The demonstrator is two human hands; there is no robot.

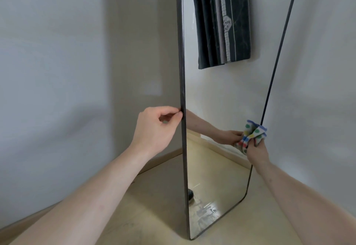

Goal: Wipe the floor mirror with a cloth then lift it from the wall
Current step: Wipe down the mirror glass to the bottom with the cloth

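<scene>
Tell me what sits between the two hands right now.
Head view: only the floor mirror. The left hand pinches its near frame edge; the right hand holds the cloth at the far edge.

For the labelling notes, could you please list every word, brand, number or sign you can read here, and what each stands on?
None: no readable text shows anywhere.
Floor mirror: frame and glass carry no label or brand.
Cloth: coloured dots and stripes only, no lettering.
Curtain reflected in the mirror: a woven pattern, no words.
Wall and floor: no signs or marks.
</scene>
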